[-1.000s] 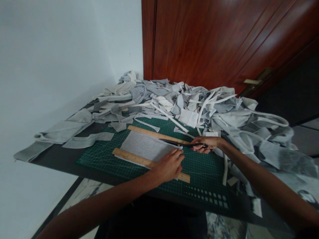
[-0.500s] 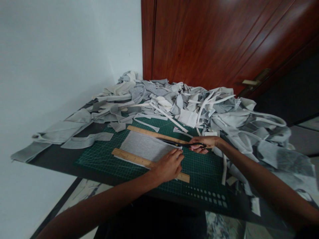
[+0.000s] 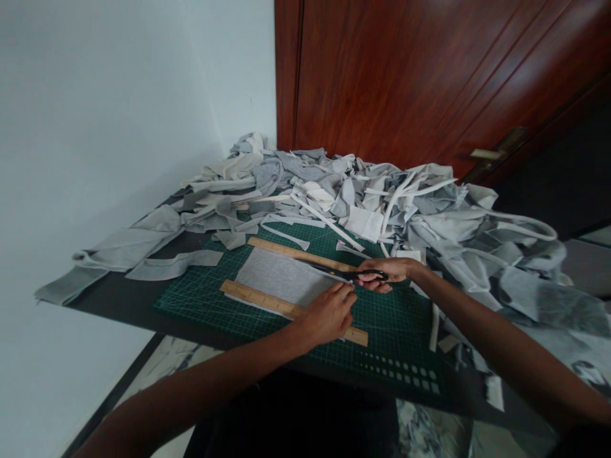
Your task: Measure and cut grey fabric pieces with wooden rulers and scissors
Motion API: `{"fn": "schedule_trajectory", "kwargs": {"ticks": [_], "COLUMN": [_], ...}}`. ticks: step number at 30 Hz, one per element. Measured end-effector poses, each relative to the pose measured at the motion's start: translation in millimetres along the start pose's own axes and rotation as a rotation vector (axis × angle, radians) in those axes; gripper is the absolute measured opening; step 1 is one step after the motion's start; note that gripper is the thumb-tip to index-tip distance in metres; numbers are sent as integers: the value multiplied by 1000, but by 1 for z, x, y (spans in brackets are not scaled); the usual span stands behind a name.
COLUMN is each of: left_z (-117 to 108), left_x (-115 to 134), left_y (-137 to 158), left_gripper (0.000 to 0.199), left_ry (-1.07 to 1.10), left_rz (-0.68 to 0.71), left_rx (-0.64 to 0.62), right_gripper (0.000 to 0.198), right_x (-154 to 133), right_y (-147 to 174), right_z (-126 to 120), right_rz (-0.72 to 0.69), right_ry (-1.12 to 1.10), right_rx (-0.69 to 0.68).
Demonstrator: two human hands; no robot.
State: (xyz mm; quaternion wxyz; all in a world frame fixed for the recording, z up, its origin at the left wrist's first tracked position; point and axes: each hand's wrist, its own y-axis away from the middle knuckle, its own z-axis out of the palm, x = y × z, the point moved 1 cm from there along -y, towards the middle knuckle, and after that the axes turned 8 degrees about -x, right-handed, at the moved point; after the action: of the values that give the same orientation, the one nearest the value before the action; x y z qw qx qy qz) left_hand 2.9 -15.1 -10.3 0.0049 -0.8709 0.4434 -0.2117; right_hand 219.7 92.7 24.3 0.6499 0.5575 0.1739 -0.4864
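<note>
My right hand (image 3: pixel 382 273) is wrapped round the handles of black scissors (image 3: pixel 351 275). The blades point left along the far edge of a light grey piece of fabric (image 3: pixel 277 275), which lies flat on a green cutting mat (image 3: pixel 191 299). At the fabric's right end, my left hand (image 3: pixel 329 313) has its fingers closed on the edge, close to the scissors. That hand also covers part of a wooden ruler (image 3: pixel 252 296) lying over the fabric's near side. A second wooden ruler (image 3: pixel 286 250) lies beyond the far edge, partly hidden by the scissors.
A large heap of grey and white fabric scraps (image 3: pixel 363 222) spreads over the back and right of the dark table (image 3: pixel 119 302). Loose grey strips (image 3: pixel 174 264) lie at the left. Behind stand a white wall (image 3: pixel 119 114) and a brown wooden door (image 3: pixel 382 83).
My right hand and the scissors have moved slightly left along the fabric's far edge. My left hand stays on the fabric's right end. The whole view has shifted a little.
</note>
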Motion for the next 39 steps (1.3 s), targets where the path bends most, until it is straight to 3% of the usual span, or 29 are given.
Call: {"fn": "schedule_trajectory", "kwargs": {"ticks": [21, 27, 33, 39], "left_z": [-2, 0, 2, 1], "left_x": [2, 0, 0, 0], "left_y": [0, 0, 2, 1], "left_gripper": [26, 28, 28, 26], "left_ry": [15, 35, -1, -11], "left_rz": [-10, -8, -11, -14], "left_rx": [-13, 6, 5, -4], "right_gripper": [38, 39, 53, 50], "right_x": [9, 9, 5, -8], "right_y": [-6, -5, -7, -15], "right_z": [0, 0, 0, 1], "right_rz": [-49, -25, -30, -48], "right_ry": [35, 53, 10, 35], "right_rx": [91, 65, 41, 10]}}
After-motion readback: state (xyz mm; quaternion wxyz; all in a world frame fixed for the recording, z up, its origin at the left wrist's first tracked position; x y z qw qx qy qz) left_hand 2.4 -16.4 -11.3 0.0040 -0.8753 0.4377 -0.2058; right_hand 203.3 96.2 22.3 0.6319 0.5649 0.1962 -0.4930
